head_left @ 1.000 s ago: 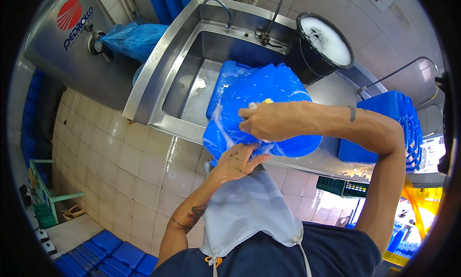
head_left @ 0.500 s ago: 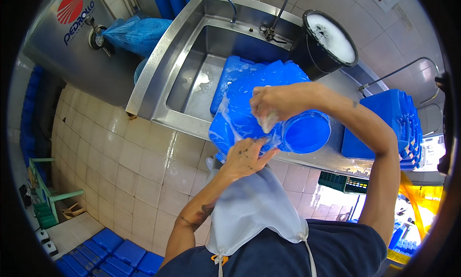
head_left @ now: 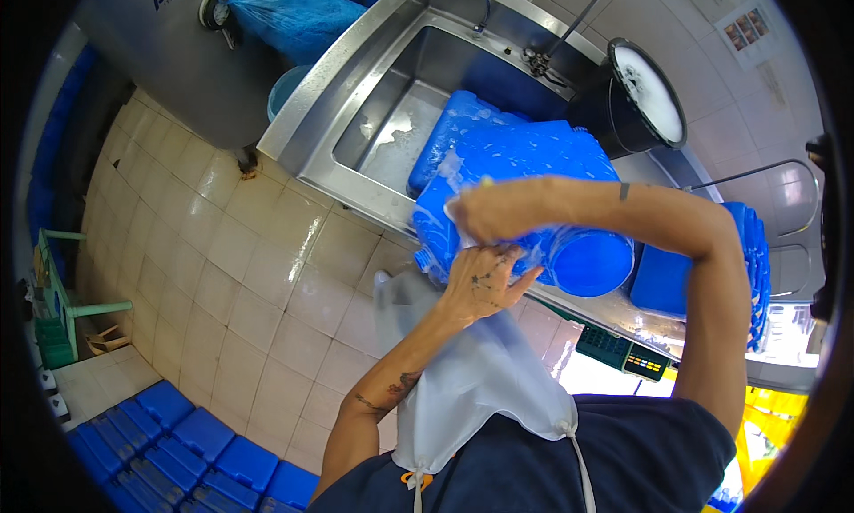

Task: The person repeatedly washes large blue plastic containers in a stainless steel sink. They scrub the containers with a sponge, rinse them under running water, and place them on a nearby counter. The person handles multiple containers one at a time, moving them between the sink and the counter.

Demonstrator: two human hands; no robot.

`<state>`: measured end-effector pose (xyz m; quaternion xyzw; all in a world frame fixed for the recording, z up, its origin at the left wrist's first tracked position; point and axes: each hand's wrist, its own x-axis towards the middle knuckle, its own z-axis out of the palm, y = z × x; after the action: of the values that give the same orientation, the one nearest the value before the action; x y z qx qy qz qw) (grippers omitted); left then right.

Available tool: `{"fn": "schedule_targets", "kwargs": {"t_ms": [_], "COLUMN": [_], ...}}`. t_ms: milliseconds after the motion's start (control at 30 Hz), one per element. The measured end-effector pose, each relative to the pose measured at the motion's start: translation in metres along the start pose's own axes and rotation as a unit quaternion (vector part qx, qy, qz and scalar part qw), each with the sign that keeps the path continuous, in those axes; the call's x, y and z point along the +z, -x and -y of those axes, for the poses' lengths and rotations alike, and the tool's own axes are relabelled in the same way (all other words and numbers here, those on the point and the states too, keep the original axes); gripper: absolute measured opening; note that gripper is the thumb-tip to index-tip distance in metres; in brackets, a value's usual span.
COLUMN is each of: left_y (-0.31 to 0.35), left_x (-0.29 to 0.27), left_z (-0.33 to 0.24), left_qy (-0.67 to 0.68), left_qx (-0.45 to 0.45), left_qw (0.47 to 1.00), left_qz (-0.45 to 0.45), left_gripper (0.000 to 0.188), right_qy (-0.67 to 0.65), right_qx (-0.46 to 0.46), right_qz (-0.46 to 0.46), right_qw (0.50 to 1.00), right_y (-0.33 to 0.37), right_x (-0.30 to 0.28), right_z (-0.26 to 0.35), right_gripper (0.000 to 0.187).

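A soapy blue jerrycan (head_left: 534, 153) lies tilted over the sink's near edge, streaked with white suds. My right hand (head_left: 494, 212), blurred by motion, is closed around a pale sponge or cloth (head_left: 455, 218) pressed to the jerrycan's side. My left hand (head_left: 485, 277) grips the jerrycan's near side, thumb spread outward and fingertips partly hidden by the right hand. Just right of my hands is a round, open blue tub (head_left: 592, 262). Another blue jerrycan (head_left: 452, 132) with foam on it rests in the sink behind.
The steel sink (head_left: 307, 162) has a tap (head_left: 485, 6). A black bucket (head_left: 614, 113) of white foam stands at its right. Several blue jerrycans (head_left: 663, 277) stand on the right counter, more (head_left: 178, 460) at lower left. A green stool (head_left: 67, 308) stands left.
My right hand has moved left and nearer across the jerrycan, down beside my left hand. The left hand keeps its hold. The whole view has shifted and turned slightly.
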<state>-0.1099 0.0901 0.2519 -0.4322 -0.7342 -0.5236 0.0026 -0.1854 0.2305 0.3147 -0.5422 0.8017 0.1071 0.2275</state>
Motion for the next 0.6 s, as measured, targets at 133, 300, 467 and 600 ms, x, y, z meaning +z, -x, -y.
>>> {"fn": "schedule_targets", "kwargs": {"t_ms": [133,300,467,600], "left_y": [0.005,0.015,0.024,0.019], "left_x": [-0.008,-0.016,-0.018,-0.017], "left_z": [0.012,0.009,0.008,0.003], "left_qy": [0.024,0.024,0.004,-0.004], "left_qx": [0.011,0.030,0.025,0.009], "left_qw": [0.999,0.999,0.999,1.000], "left_qz": [-0.031,0.007,-0.027,0.017], "left_gripper": [0.035,0.033,0.033,0.031], "right_qy": [-0.253,-0.191,-0.321,-0.301], "right_qx": [0.043,0.069,0.090,-0.042], "right_qz": [-0.078,0.036,-0.231,-0.310], "right_qw": [0.963,0.978,0.914,0.901], "right_y": [0.019,0.043,0.035,-0.053], "right_x": [-0.012,-0.044,-0.001,0.036], "right_z": [-0.018,0.017,-0.026,-0.038], "right_gripper": [0.018,0.022,0.028,0.026]}}
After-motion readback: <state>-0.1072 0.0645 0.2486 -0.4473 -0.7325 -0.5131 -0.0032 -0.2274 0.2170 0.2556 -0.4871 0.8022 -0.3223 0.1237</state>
